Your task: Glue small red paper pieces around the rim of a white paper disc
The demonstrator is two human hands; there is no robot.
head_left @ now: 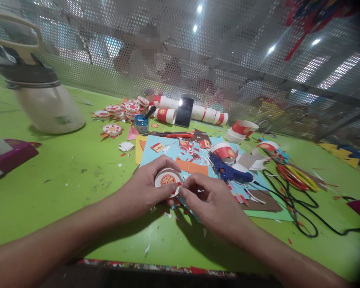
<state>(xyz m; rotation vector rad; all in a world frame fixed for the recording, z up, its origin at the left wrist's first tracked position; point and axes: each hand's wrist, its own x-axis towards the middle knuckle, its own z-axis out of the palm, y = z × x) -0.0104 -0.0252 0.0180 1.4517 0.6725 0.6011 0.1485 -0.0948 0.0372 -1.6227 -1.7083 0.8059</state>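
A shallow white paper cup bottom with an orange-gold emblem rests in my left hand, whose fingers wrap its rim while the thumb presses on its face. Beside that thumb a small red and white paper piece lies against the cup bottom's right edge. My right hand is pinched at the same edge; what its fingertips hold is too small to make out. Under and behind both hands spread coloured paper sheets with scraps. A blue glue gun lies right of my right hand.
Finished-looking paper discs are piled at the back left near a blue jar. A phone leans on stacked paper cups. Scissors and a black cord lie right. A large flask stands left.
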